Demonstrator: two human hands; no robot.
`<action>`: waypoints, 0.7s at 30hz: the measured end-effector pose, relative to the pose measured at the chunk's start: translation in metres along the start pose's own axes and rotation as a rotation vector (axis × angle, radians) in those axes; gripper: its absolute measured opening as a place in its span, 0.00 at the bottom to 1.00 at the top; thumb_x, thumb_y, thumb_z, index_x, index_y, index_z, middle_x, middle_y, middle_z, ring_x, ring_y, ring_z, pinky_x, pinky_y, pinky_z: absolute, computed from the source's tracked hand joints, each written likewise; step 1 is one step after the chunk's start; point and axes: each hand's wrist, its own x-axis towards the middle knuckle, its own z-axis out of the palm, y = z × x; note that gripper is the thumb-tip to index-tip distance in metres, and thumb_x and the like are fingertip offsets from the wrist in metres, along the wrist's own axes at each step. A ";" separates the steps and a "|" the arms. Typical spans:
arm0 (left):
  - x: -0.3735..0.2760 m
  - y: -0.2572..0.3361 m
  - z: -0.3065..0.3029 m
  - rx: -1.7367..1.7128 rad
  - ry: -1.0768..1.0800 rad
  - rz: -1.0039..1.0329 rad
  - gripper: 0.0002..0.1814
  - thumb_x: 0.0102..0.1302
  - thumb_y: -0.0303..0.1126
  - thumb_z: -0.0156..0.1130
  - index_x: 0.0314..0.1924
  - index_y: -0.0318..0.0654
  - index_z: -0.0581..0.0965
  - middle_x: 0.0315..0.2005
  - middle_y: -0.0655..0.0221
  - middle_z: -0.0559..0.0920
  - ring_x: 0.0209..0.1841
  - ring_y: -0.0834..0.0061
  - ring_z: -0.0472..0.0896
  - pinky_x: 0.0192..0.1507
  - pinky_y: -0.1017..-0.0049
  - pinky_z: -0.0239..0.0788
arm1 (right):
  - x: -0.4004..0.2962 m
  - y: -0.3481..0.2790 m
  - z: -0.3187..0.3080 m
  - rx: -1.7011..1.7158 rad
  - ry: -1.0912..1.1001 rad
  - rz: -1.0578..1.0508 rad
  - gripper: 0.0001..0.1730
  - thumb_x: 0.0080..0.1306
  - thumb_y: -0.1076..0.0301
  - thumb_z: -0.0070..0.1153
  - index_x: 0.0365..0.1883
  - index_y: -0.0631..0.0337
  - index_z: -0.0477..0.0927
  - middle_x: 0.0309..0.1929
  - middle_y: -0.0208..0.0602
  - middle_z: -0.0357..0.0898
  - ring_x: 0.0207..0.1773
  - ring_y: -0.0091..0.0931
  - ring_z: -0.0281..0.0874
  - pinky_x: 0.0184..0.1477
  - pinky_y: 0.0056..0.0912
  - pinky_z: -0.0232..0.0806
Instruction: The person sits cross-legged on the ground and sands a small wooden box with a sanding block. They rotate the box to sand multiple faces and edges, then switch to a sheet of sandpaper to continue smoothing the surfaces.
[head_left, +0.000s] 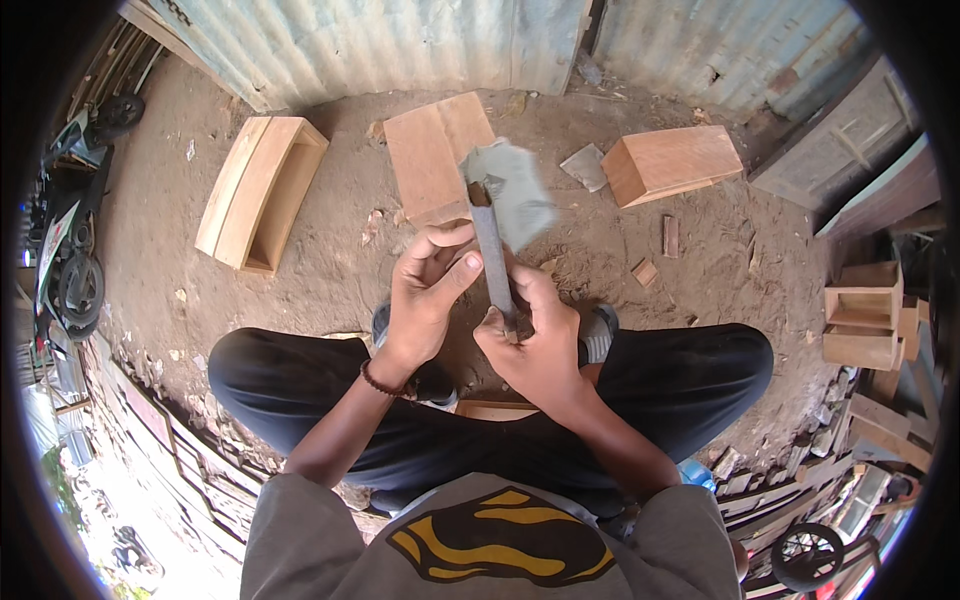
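Observation:
A sheet of what looks like sandpaper is held up in front of my knees. Its dark grey gritty part (493, 247) is folded into a narrow strip, with a brown patch at the far end. The paler grey-green part (517, 187) flares out to the right and is blurred. My left hand (427, 292) has thumb and fingers at the strip's left edge. My right hand (536, 322) pinches its near end between thumb and fingers. Just beyond, on the dirt, lies a wooden box (431, 161), partly covered by the sheet.
An open-sided wooden box (259, 195) lies left, another wooden box (675, 161) right. Small wood offcuts (670, 236) and a flat grey packet (585, 166) lie on the dirt. Corrugated metal sheets (390, 45) stand ahead. More boxes (862, 315) are stacked right; a motorcycle (75, 247) stands left.

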 end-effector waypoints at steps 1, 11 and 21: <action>0.001 0.000 0.002 0.020 0.002 0.036 0.10 0.70 0.23 0.58 0.50 0.37 0.73 0.53 0.62 0.78 0.58 0.72 0.75 0.61 0.69 0.66 | 0.000 0.001 -0.001 -0.024 0.001 -0.031 0.32 0.54 0.79 0.56 0.60 0.68 0.68 0.54 0.58 0.75 0.53 0.49 0.78 0.51 0.43 0.72; 0.004 0.000 -0.005 -0.039 0.033 -0.141 0.18 0.67 0.23 0.63 0.56 0.30 0.73 0.51 0.63 0.80 0.55 0.77 0.76 0.60 0.73 0.66 | 0.015 -0.007 -0.021 -0.085 -0.063 -0.186 0.26 0.56 0.81 0.52 0.55 0.67 0.74 0.42 0.47 0.74 0.46 0.40 0.75 0.50 0.35 0.68; 0.005 0.008 0.007 0.076 0.049 -0.168 0.20 0.60 0.20 0.69 0.52 0.29 0.76 0.46 0.65 0.83 0.48 0.79 0.80 0.53 0.75 0.71 | 0.023 -0.002 -0.041 0.178 -0.267 0.070 0.16 0.63 0.78 0.51 0.51 0.69 0.76 0.45 0.42 0.76 0.48 0.29 0.75 0.52 0.31 0.67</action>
